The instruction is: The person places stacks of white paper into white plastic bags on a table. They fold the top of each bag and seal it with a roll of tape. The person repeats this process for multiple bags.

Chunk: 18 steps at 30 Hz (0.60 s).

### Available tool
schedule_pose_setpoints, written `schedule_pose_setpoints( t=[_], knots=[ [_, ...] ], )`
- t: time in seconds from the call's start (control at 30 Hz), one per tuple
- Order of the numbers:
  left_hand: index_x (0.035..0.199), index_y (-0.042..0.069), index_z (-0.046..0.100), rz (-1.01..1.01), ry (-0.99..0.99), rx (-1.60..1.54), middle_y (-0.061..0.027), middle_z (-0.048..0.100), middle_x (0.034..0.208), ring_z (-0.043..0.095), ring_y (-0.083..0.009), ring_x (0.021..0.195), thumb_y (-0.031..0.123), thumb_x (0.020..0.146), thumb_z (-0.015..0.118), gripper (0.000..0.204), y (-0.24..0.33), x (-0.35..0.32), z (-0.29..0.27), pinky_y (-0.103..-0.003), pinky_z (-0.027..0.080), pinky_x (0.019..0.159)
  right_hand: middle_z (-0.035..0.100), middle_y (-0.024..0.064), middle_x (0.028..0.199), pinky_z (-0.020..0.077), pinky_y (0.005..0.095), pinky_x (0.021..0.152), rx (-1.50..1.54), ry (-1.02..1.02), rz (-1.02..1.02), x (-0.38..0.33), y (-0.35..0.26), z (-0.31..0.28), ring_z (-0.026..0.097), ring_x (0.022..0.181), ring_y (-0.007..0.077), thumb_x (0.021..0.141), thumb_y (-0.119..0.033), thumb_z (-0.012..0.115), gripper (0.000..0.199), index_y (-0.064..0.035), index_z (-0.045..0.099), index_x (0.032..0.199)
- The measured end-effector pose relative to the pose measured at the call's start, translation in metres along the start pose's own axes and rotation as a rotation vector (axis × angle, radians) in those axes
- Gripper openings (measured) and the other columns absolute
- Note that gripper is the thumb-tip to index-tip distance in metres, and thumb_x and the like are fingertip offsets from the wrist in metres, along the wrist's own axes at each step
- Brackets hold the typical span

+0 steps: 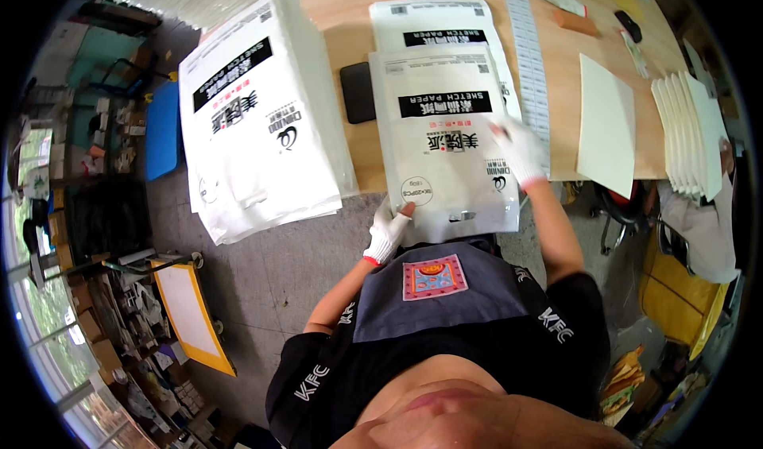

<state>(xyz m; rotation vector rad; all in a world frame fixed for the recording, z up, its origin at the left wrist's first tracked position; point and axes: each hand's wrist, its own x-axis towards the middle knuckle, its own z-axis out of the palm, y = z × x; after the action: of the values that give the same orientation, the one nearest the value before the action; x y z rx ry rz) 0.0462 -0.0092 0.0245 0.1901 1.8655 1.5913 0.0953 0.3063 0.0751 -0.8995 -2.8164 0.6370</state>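
Note:
A flat white pack of paper (437, 155) in a printed plastic bag lies in front of me, its lower end past the table's near edge. My left hand (389, 228), in a white glove with bare fingertips and a red cuff, grips the pack's near left corner, thumb on top. On the pack's right side rests my right hand (520, 151), also gloved; its fingers reach out over the bag, somewhat blurred. A second similar pack (429, 16) lies partly under the first, farther back.
A tall stack of bagged packs (262, 131) stands on the left. Beside the middle packs lie a black phone-like slab (358, 91) and a long ruler-like strip (527, 59). To the right are a cream sheet (606, 127), fanned paper stacks (685, 135) and an orange-brown block (575, 23).

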Motion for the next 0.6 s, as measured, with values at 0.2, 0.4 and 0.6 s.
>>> schedule_pose_setpoints(
  t=[0.2,0.4,0.6],
  knots=[
    [0.121,0.000,0.051,0.229,-0.110,0.105,-0.0128,0.065,0.094,0.059,-0.0183,0.085,0.033,0.089,0.058,0.047,0.123,-0.015,-0.008,-0.032,0.047,0.079,0.064,0.0115,0.108,0.0440,0.0281,0.089,1.368,-0.363,0.522,-0.116,0.072,0.057,0.059,0.101,0.0182,0.094,-0.028,0.054,0.039,0.0030,0.056,0.118],
    [0.125,0.001,0.050,0.591,0.311,0.297,-0.0122,0.064,0.093,0.062,-0.0165,0.080,0.016,0.089,0.054,0.039,0.164,-0.071,-0.103,-0.029,0.050,0.069,0.058,-0.0005,0.084,0.0426,0.0241,0.068,1.161,-0.551,-0.026,-0.045,-0.069,0.029,0.052,0.077,0.0081,0.094,-0.024,0.052,0.029,-0.0005,0.061,0.109],
    [0.124,0.001,0.051,0.734,0.719,0.060,-0.0137,0.061,0.105,0.059,-0.0231,0.095,0.030,0.095,0.043,0.041,0.201,-0.051,-0.244,-0.032,0.047,0.083,0.050,-0.0069,0.061,0.0317,0.0203,0.048,1.159,-0.611,-0.353,0.043,-0.240,0.012,0.043,0.055,0.0030,0.092,-0.030,0.058,0.025,-0.0068,0.067,0.093]
  ],
)
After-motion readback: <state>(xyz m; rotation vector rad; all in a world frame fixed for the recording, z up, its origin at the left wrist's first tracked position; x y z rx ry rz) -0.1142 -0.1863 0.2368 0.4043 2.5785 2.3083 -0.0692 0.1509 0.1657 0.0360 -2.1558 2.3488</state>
